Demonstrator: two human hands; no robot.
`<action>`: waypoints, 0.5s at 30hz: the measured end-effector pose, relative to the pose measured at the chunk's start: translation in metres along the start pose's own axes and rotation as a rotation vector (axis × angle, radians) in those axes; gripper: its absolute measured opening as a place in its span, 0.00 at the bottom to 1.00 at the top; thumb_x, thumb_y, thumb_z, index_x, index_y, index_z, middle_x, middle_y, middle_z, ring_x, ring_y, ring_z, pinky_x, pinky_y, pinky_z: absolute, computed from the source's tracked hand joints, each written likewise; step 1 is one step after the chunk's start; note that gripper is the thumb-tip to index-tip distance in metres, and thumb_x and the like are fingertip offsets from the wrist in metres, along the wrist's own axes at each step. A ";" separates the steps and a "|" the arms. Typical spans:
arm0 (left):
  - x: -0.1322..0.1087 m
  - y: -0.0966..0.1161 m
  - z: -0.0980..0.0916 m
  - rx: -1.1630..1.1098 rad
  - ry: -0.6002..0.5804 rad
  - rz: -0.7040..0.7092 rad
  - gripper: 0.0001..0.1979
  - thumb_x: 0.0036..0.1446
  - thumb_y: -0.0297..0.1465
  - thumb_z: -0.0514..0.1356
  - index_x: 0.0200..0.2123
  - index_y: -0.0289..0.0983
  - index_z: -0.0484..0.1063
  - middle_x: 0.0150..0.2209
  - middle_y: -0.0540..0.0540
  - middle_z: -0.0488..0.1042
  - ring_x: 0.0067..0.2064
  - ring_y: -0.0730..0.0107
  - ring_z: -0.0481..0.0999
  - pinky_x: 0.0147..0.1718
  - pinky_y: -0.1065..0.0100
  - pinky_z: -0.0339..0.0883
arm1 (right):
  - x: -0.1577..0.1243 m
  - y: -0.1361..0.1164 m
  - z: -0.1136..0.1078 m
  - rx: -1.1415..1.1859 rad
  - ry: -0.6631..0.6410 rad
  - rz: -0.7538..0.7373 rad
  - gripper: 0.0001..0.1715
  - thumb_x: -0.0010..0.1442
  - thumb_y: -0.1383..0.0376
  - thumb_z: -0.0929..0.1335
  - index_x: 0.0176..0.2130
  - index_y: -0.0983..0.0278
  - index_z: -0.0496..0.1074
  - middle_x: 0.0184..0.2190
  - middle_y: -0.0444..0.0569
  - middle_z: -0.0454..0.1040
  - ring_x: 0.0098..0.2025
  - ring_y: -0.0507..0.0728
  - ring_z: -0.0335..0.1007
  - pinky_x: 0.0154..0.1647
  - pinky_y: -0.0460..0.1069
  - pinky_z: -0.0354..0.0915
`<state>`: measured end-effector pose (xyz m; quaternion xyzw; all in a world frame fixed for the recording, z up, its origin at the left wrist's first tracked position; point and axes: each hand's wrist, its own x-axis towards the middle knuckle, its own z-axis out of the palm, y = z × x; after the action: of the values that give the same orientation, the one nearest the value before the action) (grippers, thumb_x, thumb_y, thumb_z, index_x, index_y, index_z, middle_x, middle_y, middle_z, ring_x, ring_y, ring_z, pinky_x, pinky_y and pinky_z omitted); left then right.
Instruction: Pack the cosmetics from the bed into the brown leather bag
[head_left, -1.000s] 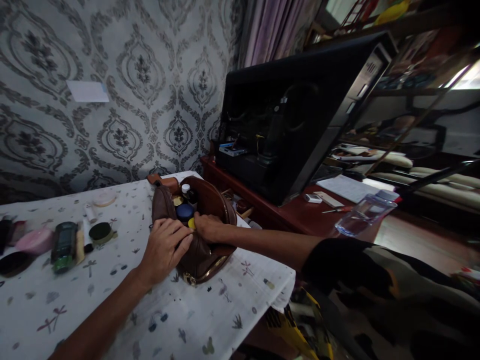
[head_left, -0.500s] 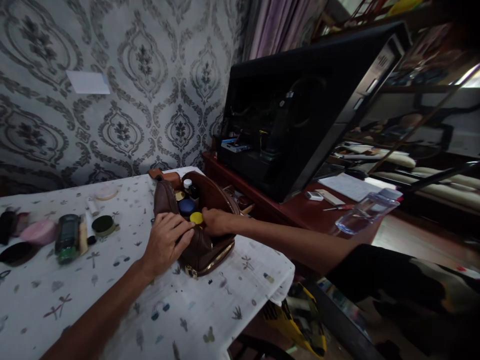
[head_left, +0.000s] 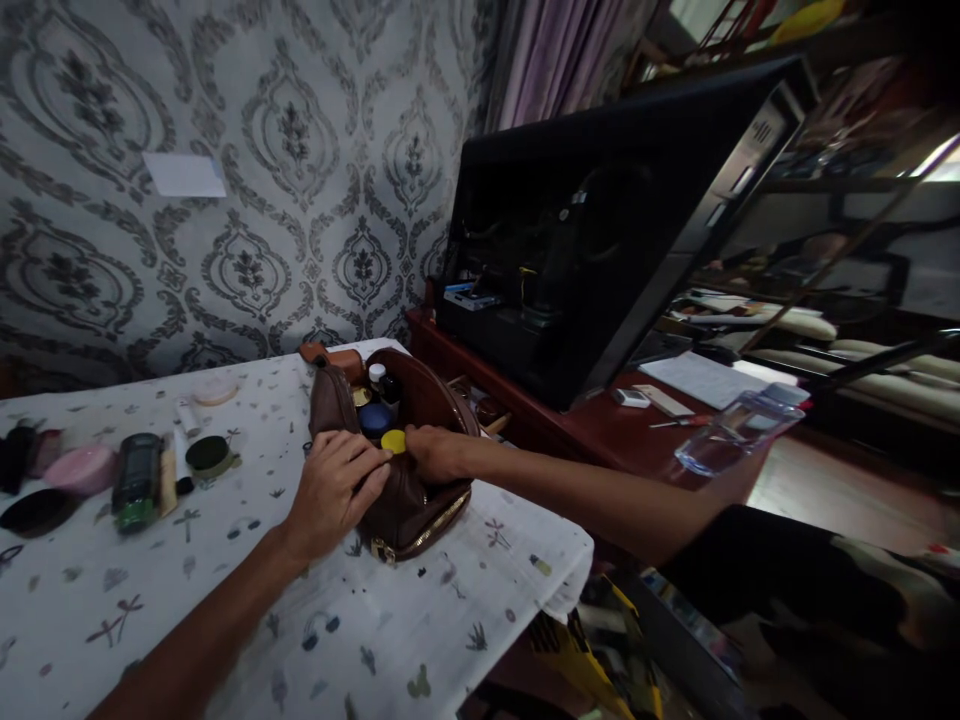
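On my far left, a flat black round thing and a pink round thing lie on the white cloth with little pictures on it; next come a dark green bottle and a little round green jar; a pale round thing lies further back; my left hand rests on the side of the brown bag, its fingers bent; I can't tell if it is gripping; the bag sits wide open on the cloth, with a blue lid, a white cap and a yellow lid inside; my right hand is in the bag, just beside the yellow lid; its fingertips are hidden, so I can't tell if it holds anything; past it, a big black box stands on a red desk, and a clear bottle lies furthest right.
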<state>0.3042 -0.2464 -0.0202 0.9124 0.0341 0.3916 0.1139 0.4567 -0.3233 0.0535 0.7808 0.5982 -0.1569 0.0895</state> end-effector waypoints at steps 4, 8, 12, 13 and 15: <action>0.000 0.000 0.000 -0.007 0.016 0.010 0.15 0.70 0.33 0.49 0.42 0.38 0.76 0.34 0.46 0.76 0.38 0.65 0.71 0.41 0.59 0.58 | -0.022 0.002 -0.019 -0.128 0.045 -0.124 0.24 0.63 0.68 0.67 0.57 0.75 0.69 0.52 0.66 0.75 0.54 0.66 0.73 0.50 0.53 0.68; -0.001 0.000 0.001 -0.024 0.041 0.005 0.15 0.70 0.33 0.49 0.42 0.39 0.76 0.35 0.46 0.77 0.39 0.65 0.73 0.41 0.58 0.59 | -0.055 0.007 -0.031 -0.490 0.085 -0.271 0.09 0.62 0.70 0.68 0.38 0.71 0.79 0.38 0.61 0.80 0.47 0.66 0.75 0.53 0.57 0.64; -0.001 -0.001 0.001 -0.035 0.033 0.004 0.14 0.69 0.32 0.50 0.44 0.39 0.76 0.36 0.46 0.77 0.40 0.64 0.73 0.42 0.58 0.60 | -0.075 0.022 -0.020 -0.498 0.192 -0.286 0.13 0.65 0.62 0.68 0.32 0.66 0.79 0.35 0.55 0.80 0.50 0.65 0.72 0.59 0.62 0.57; -0.001 -0.001 0.001 -0.036 0.028 0.000 0.14 0.69 0.32 0.50 0.44 0.39 0.76 0.37 0.46 0.77 0.40 0.64 0.73 0.42 0.58 0.60 | -0.077 0.026 -0.015 -0.473 0.235 -0.294 0.14 0.65 0.61 0.69 0.32 0.65 0.79 0.35 0.55 0.79 0.51 0.65 0.70 0.58 0.62 0.58; 0.000 -0.001 0.000 -0.038 0.021 -0.007 0.14 0.69 0.32 0.50 0.44 0.40 0.76 0.37 0.46 0.77 0.40 0.64 0.73 0.42 0.58 0.60 | -0.078 0.035 -0.006 -0.423 0.305 -0.311 0.14 0.64 0.59 0.70 0.31 0.65 0.78 0.36 0.54 0.79 0.53 0.65 0.69 0.54 0.58 0.61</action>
<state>0.3042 -0.2459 -0.0210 0.9059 0.0311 0.4012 0.1321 0.4731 -0.4012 0.0844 0.6584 0.7365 0.0785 0.1340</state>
